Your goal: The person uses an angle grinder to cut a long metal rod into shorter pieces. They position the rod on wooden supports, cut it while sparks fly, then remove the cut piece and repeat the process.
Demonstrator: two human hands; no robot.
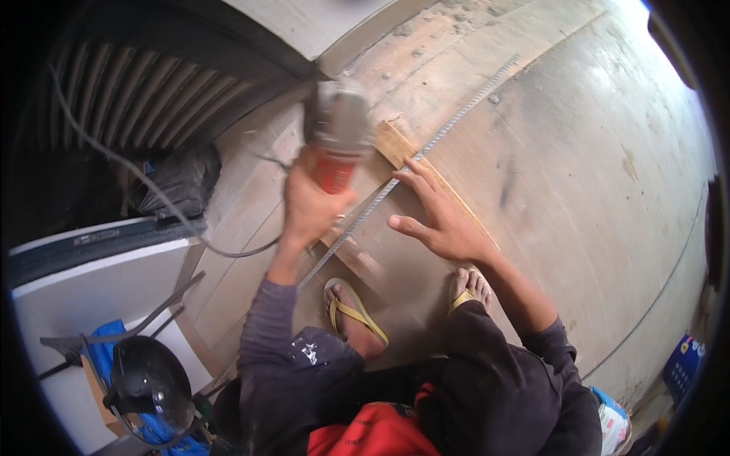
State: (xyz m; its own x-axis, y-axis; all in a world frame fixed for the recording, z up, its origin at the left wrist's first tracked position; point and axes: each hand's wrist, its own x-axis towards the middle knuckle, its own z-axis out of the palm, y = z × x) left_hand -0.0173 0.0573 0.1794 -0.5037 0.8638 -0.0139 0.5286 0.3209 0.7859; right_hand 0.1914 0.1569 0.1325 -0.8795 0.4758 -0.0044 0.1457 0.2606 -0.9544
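My left hand (310, 205) is wrapped round the red body of an angle grinder (337, 125), whose grey head is smeared by motion. Its disc cannot be made out. Below and to the right of the tool, a long ribbed steel rebar (471, 105) runs diagonally over the floor, crossing a wooden plank (396, 143) and a shorter wood piece (356, 257). My right hand (441, 216) has its fingers spread above the plank. Its fingertips meet the rebar where it crosses the wood; whether they press on it I cannot tell.
A grey power cord (156, 194) loops from the left toward the grinder. My sandalled feet (353, 315) stand close to the rebar. A black bag (181, 182) lies by the slatted panel (129, 95). A dark rounded shiny object (152, 384) is at lower left. Rubble (417, 52) lies far ahead.
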